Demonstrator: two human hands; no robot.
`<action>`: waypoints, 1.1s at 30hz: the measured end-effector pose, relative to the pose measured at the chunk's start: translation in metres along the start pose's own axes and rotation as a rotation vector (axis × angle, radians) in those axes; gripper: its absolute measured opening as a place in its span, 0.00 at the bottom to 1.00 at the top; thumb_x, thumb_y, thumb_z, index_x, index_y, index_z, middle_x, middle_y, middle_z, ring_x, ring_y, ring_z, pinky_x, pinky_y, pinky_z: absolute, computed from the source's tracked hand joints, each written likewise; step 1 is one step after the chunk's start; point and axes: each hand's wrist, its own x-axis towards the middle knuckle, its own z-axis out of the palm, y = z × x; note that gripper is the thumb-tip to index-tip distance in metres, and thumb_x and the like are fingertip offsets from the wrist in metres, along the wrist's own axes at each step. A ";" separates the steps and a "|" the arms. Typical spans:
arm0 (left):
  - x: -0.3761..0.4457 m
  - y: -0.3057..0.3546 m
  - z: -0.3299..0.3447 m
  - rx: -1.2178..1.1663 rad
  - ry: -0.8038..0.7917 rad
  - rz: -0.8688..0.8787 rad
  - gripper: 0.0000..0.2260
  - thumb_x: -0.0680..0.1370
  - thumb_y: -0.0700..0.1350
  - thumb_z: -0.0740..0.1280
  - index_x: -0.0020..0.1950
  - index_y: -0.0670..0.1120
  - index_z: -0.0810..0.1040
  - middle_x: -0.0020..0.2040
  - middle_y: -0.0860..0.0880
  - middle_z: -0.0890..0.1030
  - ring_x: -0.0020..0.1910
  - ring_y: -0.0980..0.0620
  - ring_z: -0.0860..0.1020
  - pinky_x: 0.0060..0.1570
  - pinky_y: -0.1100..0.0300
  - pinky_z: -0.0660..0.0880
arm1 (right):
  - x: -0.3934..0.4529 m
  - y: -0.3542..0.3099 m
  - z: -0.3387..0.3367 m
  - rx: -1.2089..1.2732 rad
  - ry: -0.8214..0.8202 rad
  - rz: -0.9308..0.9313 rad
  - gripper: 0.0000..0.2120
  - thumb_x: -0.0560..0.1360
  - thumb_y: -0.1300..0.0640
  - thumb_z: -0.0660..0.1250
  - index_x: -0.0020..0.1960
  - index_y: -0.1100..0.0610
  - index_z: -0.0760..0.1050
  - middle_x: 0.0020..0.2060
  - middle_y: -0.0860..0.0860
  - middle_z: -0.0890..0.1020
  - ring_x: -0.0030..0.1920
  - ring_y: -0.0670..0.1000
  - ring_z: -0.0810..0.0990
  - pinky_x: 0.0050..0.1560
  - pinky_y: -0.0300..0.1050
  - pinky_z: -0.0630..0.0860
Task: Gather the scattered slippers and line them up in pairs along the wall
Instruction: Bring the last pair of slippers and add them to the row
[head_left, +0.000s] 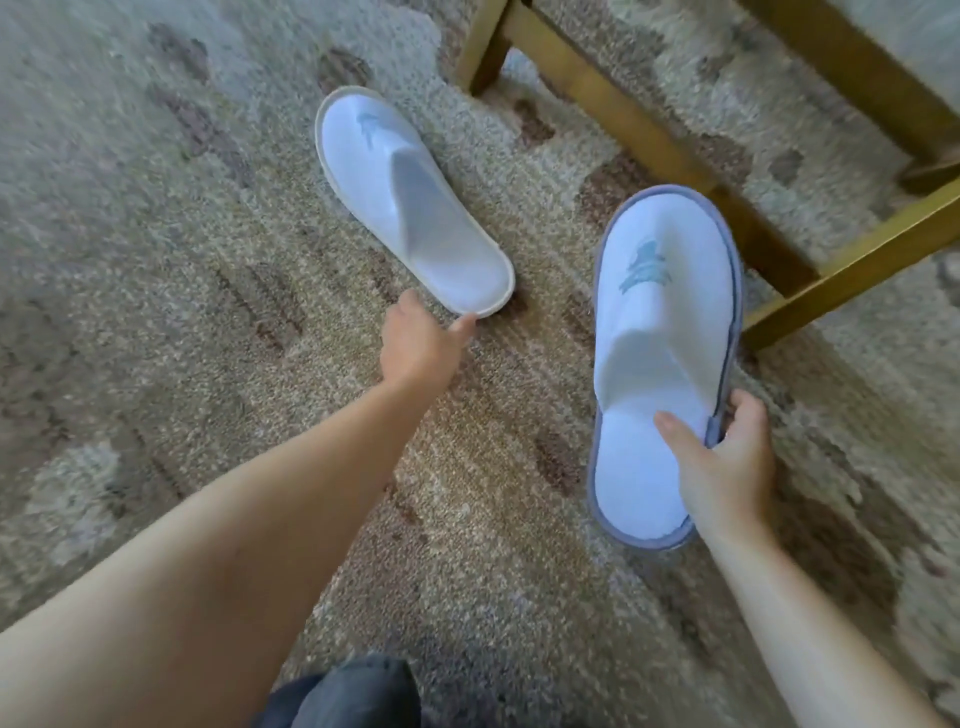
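Note:
A white slipper with a cream edge (410, 202) lies on the carpet, toe pointing away to the upper left, a small blue logo on its top. My left hand (418, 343) reaches to its heel, one fingertip touching the heel rim, the hand not closed on it. A second white slipper with a blue-grey edge (660, 332) is held above the carpet at the right. My right hand (719, 457) grips it at the heel side, thumb inside on the insole and fingers around the outer rim.
Patterned beige and brown carpet (208, 312) covers the floor. Gold-coloured furniture legs and rails (639, 135) cross the upper right, close behind the held slipper. A dark trouser knee (358, 696) shows at the bottom edge.

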 end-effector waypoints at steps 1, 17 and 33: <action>0.006 0.005 0.002 0.002 0.021 0.002 0.32 0.70 0.56 0.67 0.67 0.42 0.61 0.64 0.41 0.71 0.62 0.42 0.70 0.60 0.45 0.71 | 0.003 -0.001 0.001 -0.001 0.013 0.007 0.20 0.69 0.61 0.69 0.58 0.59 0.66 0.47 0.50 0.73 0.45 0.51 0.72 0.40 0.42 0.65; 0.039 0.029 0.026 0.115 0.110 -0.139 0.42 0.64 0.55 0.74 0.68 0.37 0.57 0.67 0.38 0.67 0.66 0.40 0.66 0.64 0.47 0.63 | -0.006 0.025 -0.019 -0.143 0.001 0.042 0.19 0.67 0.62 0.70 0.53 0.52 0.66 0.44 0.49 0.74 0.43 0.53 0.73 0.41 0.47 0.66; -0.029 -0.019 -0.023 -0.557 -0.195 -0.094 0.09 0.74 0.38 0.63 0.51 0.44 0.65 0.44 0.49 0.72 0.42 0.50 0.74 0.44 0.55 0.77 | -0.013 -0.012 0.025 -0.078 -0.091 -0.008 0.13 0.68 0.63 0.69 0.49 0.59 0.67 0.40 0.50 0.74 0.42 0.52 0.72 0.36 0.43 0.65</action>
